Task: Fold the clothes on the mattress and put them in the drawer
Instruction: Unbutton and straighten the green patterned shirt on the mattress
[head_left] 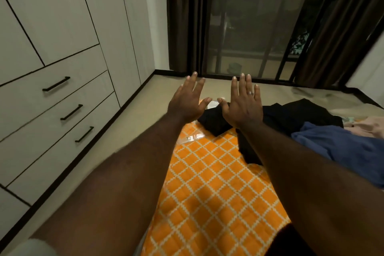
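Both hands, left (185,101) and right (243,104), stretch forward with fingers spread, holding nothing. Beneath the right one, black clothes (278,116), a blue garment (336,141) and a pink one (367,127) lie heaped on the orange mattress (209,183). The closed drawers (56,97) stand well left of the left hand.

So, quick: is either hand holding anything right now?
Left hand: open, fingers spread, holding nothing.
Right hand: open, fingers spread, holding nothing.
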`<move>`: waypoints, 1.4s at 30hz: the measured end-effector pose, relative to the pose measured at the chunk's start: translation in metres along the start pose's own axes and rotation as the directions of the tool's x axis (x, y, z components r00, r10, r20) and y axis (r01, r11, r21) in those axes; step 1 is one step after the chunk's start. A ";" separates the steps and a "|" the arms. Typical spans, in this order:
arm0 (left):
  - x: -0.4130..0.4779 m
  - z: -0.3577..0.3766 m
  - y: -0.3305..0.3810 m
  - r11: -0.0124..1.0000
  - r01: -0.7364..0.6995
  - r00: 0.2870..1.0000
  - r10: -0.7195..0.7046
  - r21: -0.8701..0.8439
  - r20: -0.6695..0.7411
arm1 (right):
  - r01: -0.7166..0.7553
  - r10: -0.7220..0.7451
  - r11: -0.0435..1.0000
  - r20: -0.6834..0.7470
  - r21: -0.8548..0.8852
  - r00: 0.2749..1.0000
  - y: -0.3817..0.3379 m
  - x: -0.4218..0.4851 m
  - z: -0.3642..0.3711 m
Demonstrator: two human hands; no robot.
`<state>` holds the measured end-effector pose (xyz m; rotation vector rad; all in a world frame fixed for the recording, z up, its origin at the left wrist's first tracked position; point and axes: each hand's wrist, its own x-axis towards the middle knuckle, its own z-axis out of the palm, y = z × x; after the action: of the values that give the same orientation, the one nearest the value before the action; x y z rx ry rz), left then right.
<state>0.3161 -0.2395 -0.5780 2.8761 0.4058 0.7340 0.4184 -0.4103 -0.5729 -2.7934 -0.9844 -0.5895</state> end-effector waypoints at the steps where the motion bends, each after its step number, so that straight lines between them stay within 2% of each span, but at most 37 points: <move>1: -0.004 -0.004 0.004 1.000 0.003 1.000 -0.003 -0.025 0.013 | 0.015 -0.015 1.000 0.003 -0.003 1.000 0.001 -0.005 0.000; 6: -0.047 -0.012 0.034 0.998 0.070 0.997 -0.070 -0.005 -0.042 | 0.109 -0.109 0.994 -0.055 -0.007 0.992 0.022 -0.047 -0.010; 11: -0.114 -0.013 0.084 0.982 0.153 0.980 -0.136 0.111 -0.146 | 0.236 -0.238 0.970 -0.042 -0.056 0.970 0.079 -0.134 -0.005; 15: -0.141 -0.020 0.131 0.979 0.145 0.984 -0.127 0.143 -0.126 | 0.214 -0.218 0.974 -0.051 -0.071 0.975 0.127 -0.171 -0.021; 17: -0.140 -0.029 0.148 0.980 0.116 0.988 -0.097 0.160 -0.120 | 0.213 -0.220 0.974 -0.104 -0.075 0.970 0.141 -0.173 -0.037; 28: -0.103 -0.063 0.212 0.995 0.043 0.971 -0.022 0.087 -0.236 | 0.197 -0.207 0.978 -0.221 -0.066 0.953 0.147 -0.165 -0.103; 36: -0.088 -0.047 0.250 1.000 0.029 0.983 -0.028 0.003 -0.181 | 0.183 -0.202 0.978 -0.227 -0.105 0.953 0.155 -0.170 -0.106; 39: -0.077 -0.039 0.273 1.000 -0.021 0.985 0.023 0.012 -0.171 | 0.155 -0.177 0.981 -0.219 -0.114 0.959 0.173 -0.169 -0.102; 42: -0.073 -0.023 0.265 0.999 -0.009 0.989 0.014 0.031 -0.147 | 0.121 -0.144 0.985 -0.206 -0.122 0.968 0.189 -0.158 -0.093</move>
<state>0.3019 -0.5117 -0.5362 2.8643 0.4222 0.9538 0.3942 -0.6713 -0.5478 -2.6938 -1.1298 -0.9675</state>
